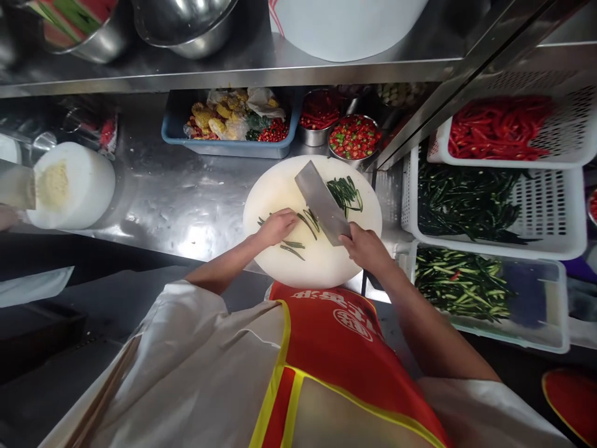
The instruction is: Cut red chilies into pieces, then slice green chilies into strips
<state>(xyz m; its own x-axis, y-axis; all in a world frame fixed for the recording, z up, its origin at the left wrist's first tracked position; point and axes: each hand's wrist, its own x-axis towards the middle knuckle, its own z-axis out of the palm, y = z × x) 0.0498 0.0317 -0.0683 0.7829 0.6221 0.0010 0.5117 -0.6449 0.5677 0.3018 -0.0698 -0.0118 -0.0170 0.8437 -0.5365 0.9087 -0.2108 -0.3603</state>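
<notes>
My right hand (366, 246) grips the handle of a cleaver (321, 202), its broad blade lying slanted over a round white cutting board (326, 267). Past the blade's right edge is a small pile of dark green chili strips (345, 193). My left hand (277, 226) rests low over the left half of the board, fingers bent and pressed together; what is beneath them is hidden. Loose green strips (308, 224) lie scattered by its fingertips, with a few more pieces (293, 250) nearer to me.
A blue tub (224, 148) of bagged ingredients and a bowl of chopped chilies (355, 137) stand behind the board. Baskets of red (501, 127) and green chilies (466, 199) are at right. At left, another person's hand (7, 216) holds a blade over a white block (93, 186).
</notes>
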